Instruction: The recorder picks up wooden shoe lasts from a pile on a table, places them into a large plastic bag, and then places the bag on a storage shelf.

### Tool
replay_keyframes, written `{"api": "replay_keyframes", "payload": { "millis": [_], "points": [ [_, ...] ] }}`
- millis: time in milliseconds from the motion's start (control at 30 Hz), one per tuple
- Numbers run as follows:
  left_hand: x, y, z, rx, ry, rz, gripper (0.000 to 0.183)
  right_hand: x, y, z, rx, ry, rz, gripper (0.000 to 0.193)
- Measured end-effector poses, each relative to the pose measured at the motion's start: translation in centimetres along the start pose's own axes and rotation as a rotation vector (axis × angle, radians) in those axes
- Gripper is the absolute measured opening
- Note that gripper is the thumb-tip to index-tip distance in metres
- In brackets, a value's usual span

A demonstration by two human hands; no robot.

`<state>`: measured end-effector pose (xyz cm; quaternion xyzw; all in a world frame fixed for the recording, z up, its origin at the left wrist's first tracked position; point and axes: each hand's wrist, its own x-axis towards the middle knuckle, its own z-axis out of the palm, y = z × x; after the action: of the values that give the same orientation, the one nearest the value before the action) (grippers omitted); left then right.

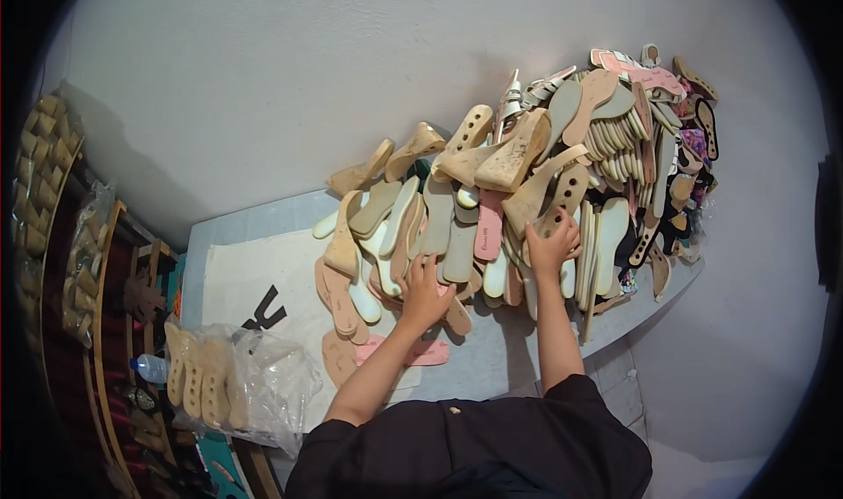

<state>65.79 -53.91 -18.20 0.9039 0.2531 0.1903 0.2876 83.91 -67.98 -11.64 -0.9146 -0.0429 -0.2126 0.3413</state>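
Observation:
A heap of shoe parts lies in front of me, with wooden-looking wedge soles (514,161) on top of grey, white and tan insoles (436,213). My right hand (553,242) grips the lower end of a beige wedge sole with dark round holes (569,191), thumb and fingers on either side. At the heap's near edge, my left hand (428,295) rests against the insoles with its fingers apart; its palm side is hidden. Between the hands a pink insole (488,234) hangs down over the pile.
To the right, stacked insoles (615,148) and strappy sandals (645,77) pile high against the wall. A clear plastic bag (272,372) with holed wedge soles (206,380) and a water bottle (151,369) stand at the left. Shelves (101,279) line the far left.

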Motion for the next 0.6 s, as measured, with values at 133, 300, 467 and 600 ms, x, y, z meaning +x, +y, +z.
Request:
{"api": "replay_keyframes", "payload": {
  "millis": [133,300,467,600],
  "points": [
    [4.3,5.7,2.5,0.040,-0.027,0.283,0.072,3.2,6.0,3.0,0.273,0.192,0.312,0.072],
    [10.6,9.1,6.9,-0.125,-0.047,0.223,0.101,2.4,7.4,3.3,0.101,-0.196,0.122,0.075],
    [12.1,11.0,8.1,-0.146,0.089,0.050,0.087,3.4,11.0,2.2,0.736,-0.386,0.201,0.054],
    [10.1,9.7,4.9,-0.482,0.045,0.074,0.060,1.5,9.9,-3.6,1.294,-0.444,0.463,0.033]
  ]
}}
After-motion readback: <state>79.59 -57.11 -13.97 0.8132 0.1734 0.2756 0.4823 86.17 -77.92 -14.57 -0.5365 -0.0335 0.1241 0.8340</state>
